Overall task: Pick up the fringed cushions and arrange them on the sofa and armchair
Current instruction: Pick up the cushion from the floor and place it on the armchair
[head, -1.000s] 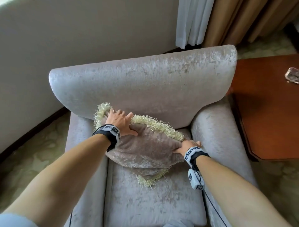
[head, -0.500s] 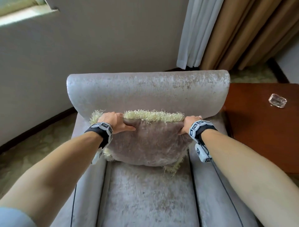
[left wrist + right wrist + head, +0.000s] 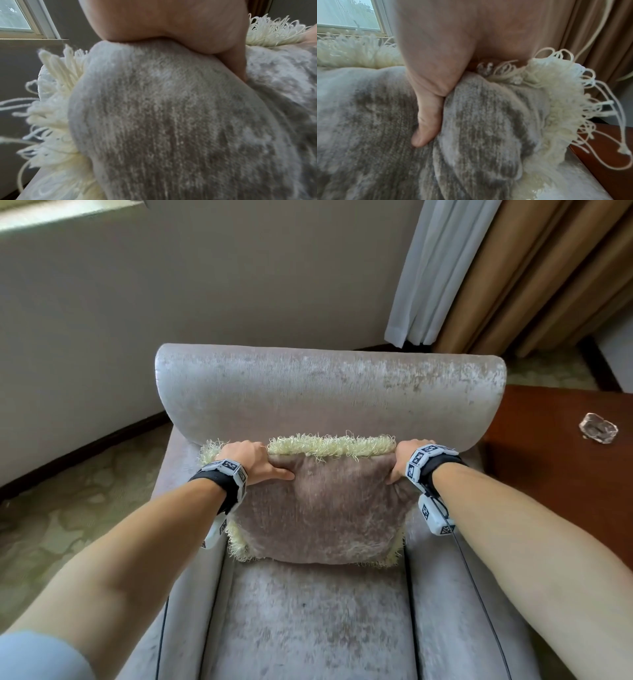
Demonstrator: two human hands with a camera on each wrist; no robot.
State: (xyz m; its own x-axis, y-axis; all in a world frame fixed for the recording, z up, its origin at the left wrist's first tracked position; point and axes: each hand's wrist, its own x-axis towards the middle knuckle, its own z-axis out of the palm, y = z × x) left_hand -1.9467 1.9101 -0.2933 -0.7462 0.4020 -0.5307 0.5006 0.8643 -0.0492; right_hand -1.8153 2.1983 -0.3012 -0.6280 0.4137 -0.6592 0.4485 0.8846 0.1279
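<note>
Currently: fringed cushion (image 3: 325, 508) upright on armchair (image 3: 329, 392) seat, leaning on backrest; your left hand (image 3: 248, 458) and right hand (image 3: 406, 458) each grip a top corner, thumbs pressed into its front

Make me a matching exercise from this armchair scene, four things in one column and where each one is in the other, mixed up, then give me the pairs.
Things:
1. pale velvet fringed cushion
2. left hand
3. right hand
4. small clear glass object

Places:
A. gripping the cushion's upper right corner
B. on the reddish-brown wooden side table
C. upright against the backrest of the grey velvet armchair
D. gripping the cushion's upper left corner

Pairs: 1-C, 2-D, 3-A, 4-B
</note>
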